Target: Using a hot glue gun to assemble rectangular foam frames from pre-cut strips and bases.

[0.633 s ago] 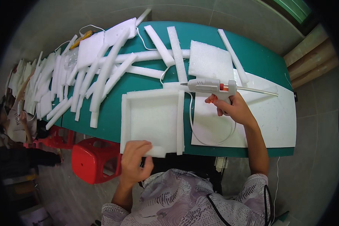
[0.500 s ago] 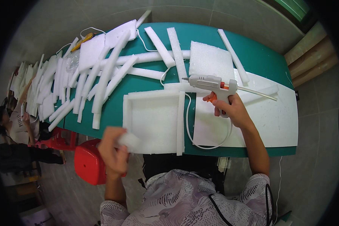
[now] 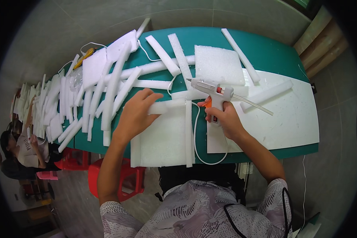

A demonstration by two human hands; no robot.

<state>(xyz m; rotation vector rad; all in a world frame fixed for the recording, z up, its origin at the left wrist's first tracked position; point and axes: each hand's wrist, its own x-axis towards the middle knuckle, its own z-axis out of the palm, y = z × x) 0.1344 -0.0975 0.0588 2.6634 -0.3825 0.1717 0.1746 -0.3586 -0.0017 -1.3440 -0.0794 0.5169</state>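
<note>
Here, tray (image 3: 161,139) is sitting on table (image 3: 275,51), left hand (image 3: 135,115) pinching block (image 3: 158,108) by its far-left corner, right hand (image 3: 226,119) gripping glue gun (image 3: 205,87). Stool (image 3: 131,171) is standing alongside.

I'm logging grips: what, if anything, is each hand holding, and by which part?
The right hand holds the glue gun by its handle. The left hand pinches a white foam piece; its gripped part is mostly hidden.

Short-sleeved pale shirt (image 3: 194,216), dark wavy line print (image 3: 178,202), black cords (image 3: 234,223)
</note>
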